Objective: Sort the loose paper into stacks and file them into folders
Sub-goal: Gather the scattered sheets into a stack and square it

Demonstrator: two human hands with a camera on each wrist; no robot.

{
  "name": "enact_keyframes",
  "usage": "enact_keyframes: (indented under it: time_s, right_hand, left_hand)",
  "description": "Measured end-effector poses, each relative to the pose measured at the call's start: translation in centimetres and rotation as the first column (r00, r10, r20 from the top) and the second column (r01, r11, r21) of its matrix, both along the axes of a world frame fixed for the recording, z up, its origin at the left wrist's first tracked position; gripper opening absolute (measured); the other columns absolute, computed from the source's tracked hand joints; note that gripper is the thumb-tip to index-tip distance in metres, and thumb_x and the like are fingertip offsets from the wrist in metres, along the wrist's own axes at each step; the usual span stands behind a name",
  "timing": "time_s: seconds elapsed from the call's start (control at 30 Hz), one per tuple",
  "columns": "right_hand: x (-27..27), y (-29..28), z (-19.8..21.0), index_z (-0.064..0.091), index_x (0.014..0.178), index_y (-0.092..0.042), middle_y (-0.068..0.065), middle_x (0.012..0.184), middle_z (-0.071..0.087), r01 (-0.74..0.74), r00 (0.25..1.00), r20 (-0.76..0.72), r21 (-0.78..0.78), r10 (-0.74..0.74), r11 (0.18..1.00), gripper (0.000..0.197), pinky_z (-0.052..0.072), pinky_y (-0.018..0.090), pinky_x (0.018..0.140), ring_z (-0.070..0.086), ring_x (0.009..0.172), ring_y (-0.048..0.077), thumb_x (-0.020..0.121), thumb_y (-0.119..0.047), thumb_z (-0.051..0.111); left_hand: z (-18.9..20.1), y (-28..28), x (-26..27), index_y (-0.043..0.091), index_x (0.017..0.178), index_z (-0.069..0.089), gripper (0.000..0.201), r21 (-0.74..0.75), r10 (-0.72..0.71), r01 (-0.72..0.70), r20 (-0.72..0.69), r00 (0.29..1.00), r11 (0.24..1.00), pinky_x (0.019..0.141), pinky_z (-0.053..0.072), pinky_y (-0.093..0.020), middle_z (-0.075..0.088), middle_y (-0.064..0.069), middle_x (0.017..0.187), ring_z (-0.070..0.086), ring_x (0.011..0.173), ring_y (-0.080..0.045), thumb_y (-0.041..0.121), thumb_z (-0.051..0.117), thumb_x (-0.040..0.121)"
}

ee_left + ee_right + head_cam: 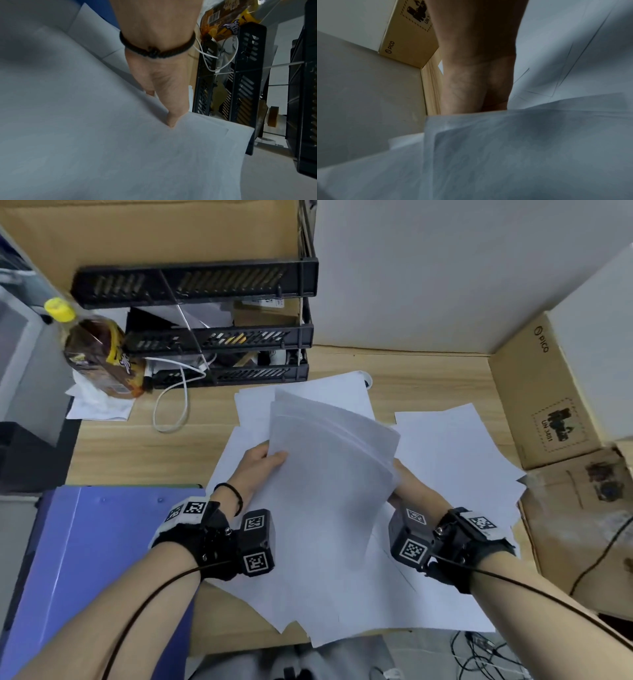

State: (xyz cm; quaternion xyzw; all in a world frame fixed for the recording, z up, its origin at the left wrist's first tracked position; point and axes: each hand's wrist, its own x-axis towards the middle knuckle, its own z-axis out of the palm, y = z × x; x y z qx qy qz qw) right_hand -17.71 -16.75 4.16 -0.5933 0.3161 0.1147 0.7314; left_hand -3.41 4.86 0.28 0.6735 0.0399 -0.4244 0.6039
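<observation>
A stack of white sheets (329, 474) is held up above the desk between both hands. My left hand (263, 463) grips its left edge, thumb on top; in the left wrist view the thumb (169, 115) presses on the paper stack (120, 148). My right hand (407, 484) holds the right edge from beneath, its fingers hidden under the paper; the right wrist view shows only the palm (476, 81) behind the sheets (522, 148). More loose sheets (455, 446) lie spread on the wooden desk (137, 446). A blue folder (96, 559) lies at the front left.
A black stacked letter tray (219, 337) stands at the back, with a brown drink bottle (99, 350) and a white cable (171, 405) beside it. Cardboard boxes (548, 392) line the right side. A white wall panel (445, 268) closes the back.
</observation>
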Motion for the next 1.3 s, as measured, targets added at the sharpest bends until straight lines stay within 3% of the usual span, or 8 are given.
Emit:
enact_keyframes:
  time_s: [0.2,0.27,0.37,0.47,0.6,0.8,1.03,1.3]
  right_hand:
    - [0.8,-0.3,-0.1,0.059,0.089,-0.016,-0.002,0.066,0.050,0.179,0.981,-0.093,0.075,-0.172,0.981,0.025,0.035,0.022,0.052,0.041,0.063,0.017,0.075,-0.034,0.067]
    - [0.8,-0.6,-0.1,0.066,0.101,-0.022,-0.005,0.073,0.058,0.226,0.972,-0.094,0.118,-0.216,0.967,0.041,0.041,0.023,0.059,0.049,0.067,0.016,0.095,-0.055,0.043]
    - [1.2,-0.9,0.6,0.055,0.135,-0.014,0.002,0.093,0.059,0.249,0.968,-0.030,0.241,-0.249,0.938,0.077,0.042,0.026,0.063,0.053,0.074,0.017,0.092,-0.071,0.026]
    - [2.1,-0.9,2.1,0.049,0.141,-0.021,0.002,0.133,0.061,0.228,0.961,0.114,0.186,-0.251,0.956,0.068,0.050,0.030,0.091,0.061,0.117,0.015,0.097,-0.064,0.020]
    - [3.4,-1.6,4.9,0.047,0.143,-0.017,0.002,0.140,0.057,0.328,0.889,0.285,0.150,-0.359,0.933,0.060,0.040,0.037,0.108,0.053,0.129,0.016,0.099,-0.055,0.033]
    - [4.4,-3.1,7.9,0.060,0.119,-0.013,0.004,0.116,0.069,0.491,0.761,0.530,-0.094,-0.374,0.866,0.035,0.050,0.037,0.098,0.065,0.110,0.022,0.085,-0.013,0.069]
    - [3.2,-2.4,4.9,0.057,0.101,-0.023,-0.003,0.094,0.060,0.332,0.907,0.346,-0.234,-0.240,0.914,0.035,0.045,0.032,0.080,0.056,0.089,0.012,0.076,0.002,0.054]
    - [4.9,-3.3,7.6,0.058,0.106,-0.013,0.002,0.100,0.065,0.497,0.801,0.469,-0.178,-0.371,0.849,0.035,0.049,0.025,0.080,0.061,0.094,0.016,0.078,0.005,0.051]
  left_hand:
    - [0.9,-0.9,0.7,0.020,0.110,0.065,0.019,-0.026,0.001,0.000,0.024,1.000,1.000,0.089,0.053,-0.040,0.069,-0.005,0.115,0.068,0.100,-0.024,0.017,0.053,0.097]
    - [1.2,-1.5,0.9,0.021,0.114,0.062,0.021,0.008,0.025,-0.026,0.097,0.995,1.000,0.089,0.053,-0.038,0.068,-0.003,0.116,0.066,0.102,-0.022,0.018,0.051,0.097]
    - [2.0,-3.0,1.1,0.017,0.125,0.055,0.029,0.029,0.084,-0.093,0.212,0.974,0.995,0.081,0.049,-0.024,0.062,0.005,0.116,0.061,0.111,-0.019,0.015,0.050,0.097]
    - [3.6,-5.1,1.7,0.017,0.133,0.042,0.038,0.030,0.170,-0.186,0.286,0.943,0.982,0.068,0.044,-0.009,0.053,0.004,0.123,0.056,0.105,-0.009,0.014,0.051,0.096]
    - [6.5,-7.2,3.1,0.023,0.128,0.042,0.040,-0.151,0.304,-0.271,0.286,0.909,0.951,0.070,0.050,-0.021,0.061,-0.003,0.111,0.063,0.089,-0.010,0.015,0.057,0.092]
    - [11.8,-7.8,3.5,0.017,0.104,0.059,0.014,-0.445,0.339,-0.118,0.459,0.821,0.888,0.088,0.052,-0.028,0.067,0.003,0.105,0.064,0.098,-0.010,0.012,0.060,0.092]
    - [8.9,-6.0,2.0,0.021,0.094,0.063,0.033,-0.167,0.094,-0.034,0.363,0.927,0.985,0.079,0.046,-0.020,0.065,0.009,0.089,0.061,0.075,0.009,-0.010,0.057,0.081]
    - [12.3,-6.8,3.0,0.012,0.080,0.062,0.023,-0.354,0.247,-0.078,0.462,0.852,0.932,0.067,0.048,-0.019,0.064,0.008,0.076,0.059,0.072,-0.003,-0.006,0.052,0.071]
